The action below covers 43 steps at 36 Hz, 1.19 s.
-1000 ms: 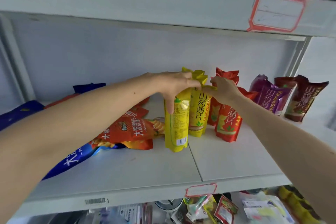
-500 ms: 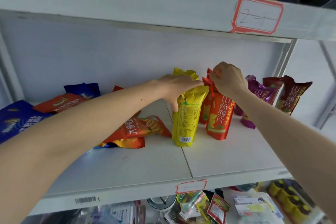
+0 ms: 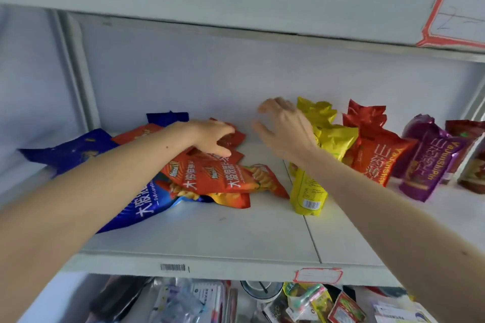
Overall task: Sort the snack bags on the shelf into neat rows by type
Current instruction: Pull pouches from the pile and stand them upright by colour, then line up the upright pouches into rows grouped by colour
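Head view: a person's left hand (image 3: 214, 139) rests, fingers relaxed and spread, on a loose heap of orange snack bags (image 3: 220, 178) lying flat over blue bags (image 3: 70, 152) on the white shelf (image 3: 236, 238). The right hand (image 3: 286, 131) hovers open, holding nothing, beside upright yellow bags (image 3: 309, 191), red bags (image 3: 378, 157) and purple bags (image 3: 427, 162).

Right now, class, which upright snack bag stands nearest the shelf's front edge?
The front yellow bag, with its barcode facing us. The second yellow bag, the red and purple bags all stand further back.
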Available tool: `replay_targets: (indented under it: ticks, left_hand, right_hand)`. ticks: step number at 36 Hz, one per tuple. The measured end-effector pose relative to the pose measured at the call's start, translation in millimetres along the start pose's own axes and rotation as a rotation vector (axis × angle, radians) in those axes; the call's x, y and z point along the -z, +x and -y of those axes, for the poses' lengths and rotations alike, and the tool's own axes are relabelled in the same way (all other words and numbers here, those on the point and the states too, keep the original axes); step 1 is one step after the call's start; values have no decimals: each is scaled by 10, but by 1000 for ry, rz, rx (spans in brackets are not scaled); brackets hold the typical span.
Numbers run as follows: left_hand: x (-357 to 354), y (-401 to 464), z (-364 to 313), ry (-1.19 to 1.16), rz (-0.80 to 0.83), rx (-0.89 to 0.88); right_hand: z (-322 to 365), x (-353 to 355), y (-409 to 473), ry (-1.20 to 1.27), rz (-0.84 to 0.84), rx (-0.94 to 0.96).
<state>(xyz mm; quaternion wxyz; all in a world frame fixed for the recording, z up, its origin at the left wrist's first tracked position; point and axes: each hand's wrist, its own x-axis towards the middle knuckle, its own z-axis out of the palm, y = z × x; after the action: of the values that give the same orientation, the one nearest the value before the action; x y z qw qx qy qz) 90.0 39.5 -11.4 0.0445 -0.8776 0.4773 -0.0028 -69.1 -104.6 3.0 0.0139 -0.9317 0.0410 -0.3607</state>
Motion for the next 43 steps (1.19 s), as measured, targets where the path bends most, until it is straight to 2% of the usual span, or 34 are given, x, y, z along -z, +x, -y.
replay_targets:
  ticks: [4, 7, 11, 13, 15, 17, 18, 20, 21, 24, 26, 28, 31, 37, 43]
  left_hand:
    - [-492, -46, 360, 77, 185, 213]
    - [-751, -160, 655, -57, 254, 339]
    - [-948, -255, 816, -171, 412, 339]
    - [-987, -262, 871, -170, 418, 287]
    - [-960, -280, 989, -264, 357, 178]
    - [-890, -317, 1162, -348, 199, 115]
    - [-860, -341, 1276, -366, 97, 143]
    - [-837, -391, 1530, -339, -52, 316]
    - [-858, -416, 1669, -306, -75, 438]
    - [-1008, -505, 2062, -239, 51, 770]
    - [-1121, -554, 2228, -249, 144, 864]
    - [-1222, -543, 2303, -296, 221, 856]
    - [-1341, -458, 2273, -337, 278, 748]
    - [-1440, -332, 2169, -336, 268, 543]
    - [-1390, -393, 2193, -384, 153, 509]
  right_hand:
    - [160, -576, -153, 80, 389, -58]
    - [172, -984, -229, 110, 595, -62]
    - [228, -1453, -183, 151, 737, -98]
    - [216, -1634, -164, 125, 810, -102]
    - [160, -1739, -131, 80, 875, -109]
    - [105, -1795, -61, 50, 887, -142]
    - [102, -1822, -1, 39, 864, -166]
    - [163, -1863, 147, 35, 769, -217]
    - [224, -1891, 227, 51, 710, -240]
    - [439, -2036, 461, 96, 601, -242]
    - [579, -2166, 605, 93, 605, -216]
    - [702, -2314, 751, 77, 614, -193]
    - [830, -2489, 957, 52, 657, -160]
    - [790, -2686, 1084, 22, 799, -241]
    - [719, -2668, 1110, 18, 792, -286]
